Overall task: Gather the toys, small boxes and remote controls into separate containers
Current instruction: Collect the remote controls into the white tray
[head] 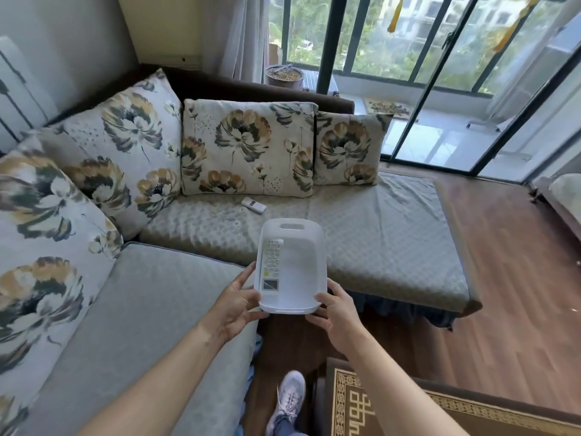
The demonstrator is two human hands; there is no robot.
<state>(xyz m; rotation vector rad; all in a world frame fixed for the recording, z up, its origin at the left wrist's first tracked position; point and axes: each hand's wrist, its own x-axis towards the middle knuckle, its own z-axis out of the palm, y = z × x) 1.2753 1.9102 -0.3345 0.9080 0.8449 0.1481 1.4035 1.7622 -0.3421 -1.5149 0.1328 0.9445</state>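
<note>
I hold a white plastic bin with a handle slot at its far end, out in front of me above the sofa's edge. My left hand grips its near left corner and my right hand grips its near right corner. Inside the bin, along its left side, lies a white remote control with several buttons and a small screen. A second white remote control lies on the sofa seat, just below the middle floral cushion and beyond the bin.
A grey corner sofa carries several floral cushions along its back. Wooden floor lies to the right, a patterned rug near my shoe. Sliding glass doors stand beyond.
</note>
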